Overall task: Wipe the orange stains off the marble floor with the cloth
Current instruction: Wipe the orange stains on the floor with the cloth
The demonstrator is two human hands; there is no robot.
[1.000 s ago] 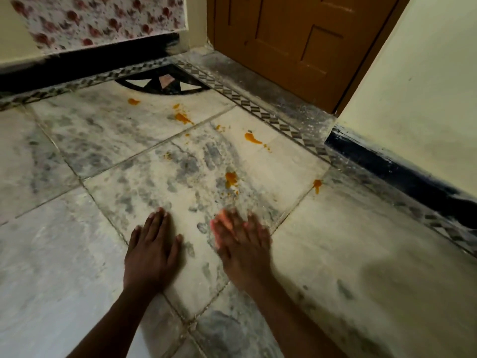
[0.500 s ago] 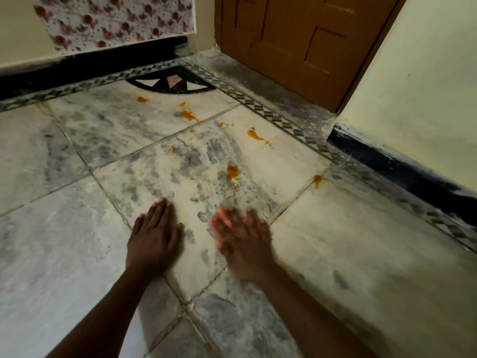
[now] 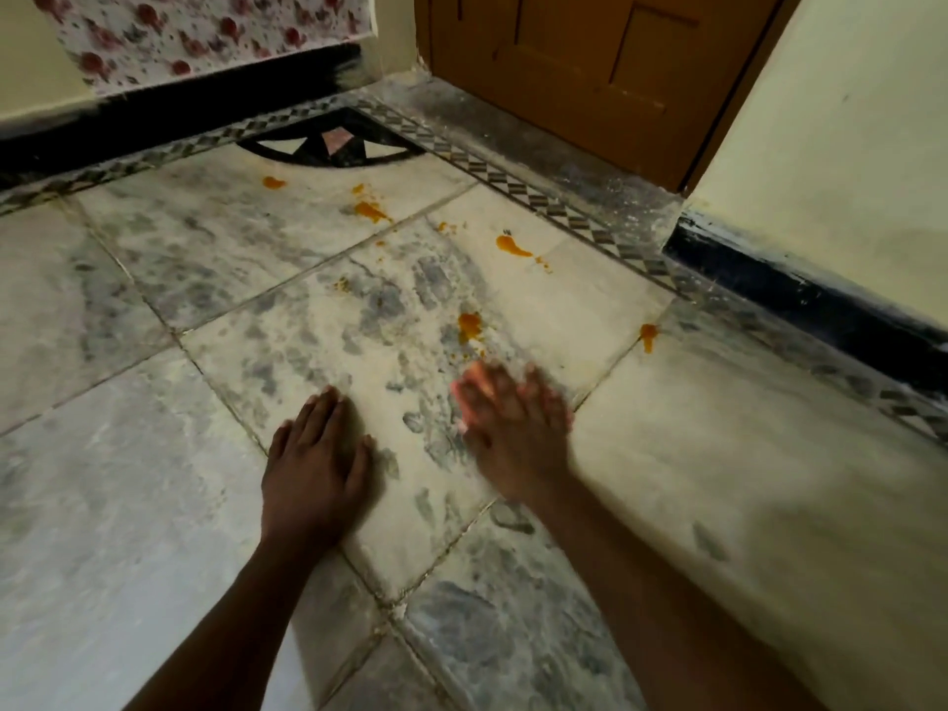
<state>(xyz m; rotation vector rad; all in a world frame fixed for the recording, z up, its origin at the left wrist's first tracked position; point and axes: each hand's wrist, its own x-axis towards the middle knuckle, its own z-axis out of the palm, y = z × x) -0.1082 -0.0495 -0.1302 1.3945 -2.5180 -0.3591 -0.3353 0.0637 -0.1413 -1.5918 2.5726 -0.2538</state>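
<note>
Several orange stains mark the grey-veined marble floor [image 3: 154, 505]. The nearest stain [image 3: 469, 325] lies just beyond my right hand [image 3: 513, 438]; others sit by a tile joint [image 3: 648, 333], further out [image 3: 510, 245] and near the corner inlay [image 3: 369, 211]. My right hand is flat on the floor and motion-blurred. A thin pink edge, apparently the cloth [image 3: 464, 395], shows under its fingers, with the rest hidden. My left hand [image 3: 318, 464] rests flat on the tile beside it, holding nothing.
A brown wooden door [image 3: 590, 69] stands at the far right behind a dusty grey sill. A cream wall with a dark skirting [image 3: 821, 310] runs along the right. A checkered border strip [image 3: 538, 197] and a black corner inlay [image 3: 333, 146] edge the floor.
My right hand has slid a little forward and to the right, toward the nearest stain. My left hand has stayed planted. The view has shifted slightly.
</note>
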